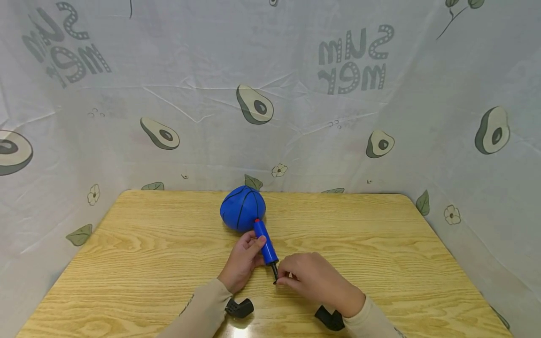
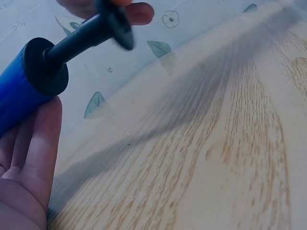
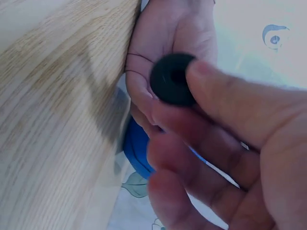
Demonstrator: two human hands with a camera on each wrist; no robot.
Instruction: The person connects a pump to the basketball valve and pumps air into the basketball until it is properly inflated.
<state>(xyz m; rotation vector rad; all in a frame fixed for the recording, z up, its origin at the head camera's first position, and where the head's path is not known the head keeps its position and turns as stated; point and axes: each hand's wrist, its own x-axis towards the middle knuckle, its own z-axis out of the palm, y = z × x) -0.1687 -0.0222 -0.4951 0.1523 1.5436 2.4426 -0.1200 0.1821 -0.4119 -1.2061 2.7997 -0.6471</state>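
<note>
A blue ball (image 1: pixel 243 209) with black lines, slightly misshapen, rests toward the back of the table. Against its lower right side sits the red tip of a blue hand pump (image 1: pixel 266 241). My left hand (image 1: pixel 242 263) grips the pump's barrel, thumb on top and fingers underneath. Out of the barrel's near end comes a black rod with a round handle (image 2: pixel 115 24). My right hand (image 1: pixel 313 277) pinches that black handle (image 3: pixel 172 79) between thumb and index finger, its other fingers curled loosely. The left palm shows behind the handle in the right wrist view.
The wooden table (image 1: pixel 169 234) spreads out on both sides of the hands. A pale curtain (image 1: pixel 203 94) printed with avocados hangs behind and beside it. Black wrist devices (image 1: pixel 239 308) sit at both wrists.
</note>
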